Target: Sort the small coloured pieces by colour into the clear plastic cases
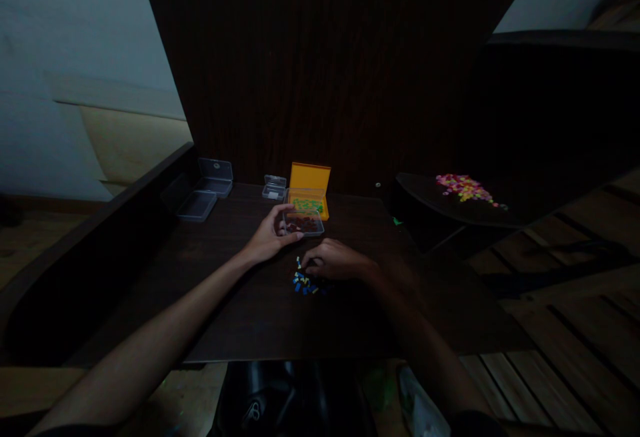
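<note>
My left hand (273,236) grips a clear plastic box (321,229) from its left side, thumb on the near edge and fingers at the far side. Small brown pieces (300,224) lie inside the box. Just nearer to me, my right hand (330,260) is low over the dark table with fingers curled and pressed together. Whatever its fingertips hold, if anything, is too small to make out. A loose pile of small blue and pale yellow pieces (303,282) lies beside and below those fingertips.
Behind the clear box stands an open yellow box (310,176) with small green pieces (306,204). Open clear boxes (197,206) and a smaller one (274,187) are at the back left. Pink and yellow pieces (465,188) lie on a dark side surface at right. A raised board (100,250) edges the table's left.
</note>
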{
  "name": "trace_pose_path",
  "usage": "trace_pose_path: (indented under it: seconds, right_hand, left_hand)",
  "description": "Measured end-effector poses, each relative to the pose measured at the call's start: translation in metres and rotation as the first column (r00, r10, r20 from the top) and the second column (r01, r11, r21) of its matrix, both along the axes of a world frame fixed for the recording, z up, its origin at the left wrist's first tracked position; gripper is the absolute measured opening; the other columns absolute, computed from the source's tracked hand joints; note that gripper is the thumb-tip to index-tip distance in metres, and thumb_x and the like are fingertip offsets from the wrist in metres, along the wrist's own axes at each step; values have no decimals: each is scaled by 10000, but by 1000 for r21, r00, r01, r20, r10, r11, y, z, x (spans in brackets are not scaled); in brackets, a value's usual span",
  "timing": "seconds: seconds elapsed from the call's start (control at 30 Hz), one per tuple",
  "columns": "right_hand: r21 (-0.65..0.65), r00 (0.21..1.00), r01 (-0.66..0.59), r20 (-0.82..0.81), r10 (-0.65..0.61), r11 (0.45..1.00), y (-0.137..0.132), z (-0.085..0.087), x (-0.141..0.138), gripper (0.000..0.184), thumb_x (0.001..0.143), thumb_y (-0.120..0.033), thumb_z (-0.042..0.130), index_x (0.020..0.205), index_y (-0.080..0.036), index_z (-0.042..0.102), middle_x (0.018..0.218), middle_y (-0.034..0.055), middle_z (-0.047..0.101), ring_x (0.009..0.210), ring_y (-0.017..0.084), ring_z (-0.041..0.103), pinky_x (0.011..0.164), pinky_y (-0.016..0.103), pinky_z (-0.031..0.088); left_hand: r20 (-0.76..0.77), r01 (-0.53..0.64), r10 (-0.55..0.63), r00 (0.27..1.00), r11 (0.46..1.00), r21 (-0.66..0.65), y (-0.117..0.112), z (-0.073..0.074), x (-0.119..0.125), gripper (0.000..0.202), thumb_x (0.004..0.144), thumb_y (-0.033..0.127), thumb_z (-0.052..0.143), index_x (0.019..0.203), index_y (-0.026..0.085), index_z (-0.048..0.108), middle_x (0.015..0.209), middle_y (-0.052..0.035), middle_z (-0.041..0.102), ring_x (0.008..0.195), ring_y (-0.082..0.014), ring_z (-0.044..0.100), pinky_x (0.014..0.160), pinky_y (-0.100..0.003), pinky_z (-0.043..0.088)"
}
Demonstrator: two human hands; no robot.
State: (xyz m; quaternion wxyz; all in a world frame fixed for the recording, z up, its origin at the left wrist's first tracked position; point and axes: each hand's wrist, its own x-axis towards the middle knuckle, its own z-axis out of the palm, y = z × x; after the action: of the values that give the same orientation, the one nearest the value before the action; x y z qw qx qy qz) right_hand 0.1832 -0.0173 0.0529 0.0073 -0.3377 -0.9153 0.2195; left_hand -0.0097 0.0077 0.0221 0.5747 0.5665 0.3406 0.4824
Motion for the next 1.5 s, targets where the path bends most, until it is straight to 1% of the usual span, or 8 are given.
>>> trace_pose_path:
  seconds: [0.1,0.2,0.53,0.7,0.9,1.13,1.27,1.5]
  right_hand:
    - [4,999,38,-4,-38,999,-1,1,1,190,802,-293,632,948,-196,705,648,-28,612,585,94,515,582,202,314]
    - [-7,999,33,-8,-33,999,-1,2,1,175,792,-267,638,935,-194,706,635,-35,592,580,88,509,586,198,316]
    - [-6,1000,-15,8,15,1000,1,-4,1,193,806,-234,614,955,-192,728,666,-21,630,570,82,509,600,197,327]
    - [-40,999,-33,-6,32,999,0,1,1,192,839,-235,565,920,-169,726,657,-19,630,554,75,496,583,193,317]
    - [-127,1000,18,-13,-20,992,-1,7,5,193,853,-252,535,889,-141,689,666,-20,613,548,72,481,548,189,306]
    - [-23,995,85,52,-83,996,4,4,10,201,866,-225,496,883,-153,683,677,-7,633,577,88,495,579,204,297]
    - [49,991,81,104,-85,996,4,1,6,210,884,-242,487,882,-179,687,773,18,677,647,109,535,590,220,286]
    - [188,976,59,194,-96,980,2,-3,2,251,902,-244,464,768,-189,670,741,36,663,649,129,525,569,251,237]
  left_hand:
    - [-11,-7,8,1000,1000,9,0,0,0,697,614,196,794,1206,181,424,1061,-63,623,816,-128,633,825,-328,518]
    - [-15,-4,4,1000,1000,8,-1,0,0,700,616,205,796,1207,179,423,1064,-68,625,814,-131,634,831,-336,517]
    - [7,-6,6,1000,1000,13,0,-2,1,686,606,204,804,1185,193,435,1052,-60,622,815,-131,638,804,-318,530]
    - [29,2,-2,1000,1000,13,1,-3,1,679,607,205,805,1177,196,437,1029,-47,630,805,-129,645,800,-315,536]
    - [34,0,0,999,1000,8,0,0,0,678,601,187,805,1172,190,440,1066,-62,629,812,-126,647,794,-308,539]
    - [3,-11,11,1000,999,31,1,-2,0,682,617,209,802,1191,186,435,1023,-60,632,793,-129,635,793,-320,532]
    - [8,-5,5,1000,1000,12,2,-2,0,687,618,214,801,1196,190,431,1024,-55,631,807,-132,636,817,-331,524]
    - [25,-6,5,1000,1000,17,2,-2,0,686,608,204,805,1185,188,434,1084,-73,627,841,-144,645,838,-340,529]
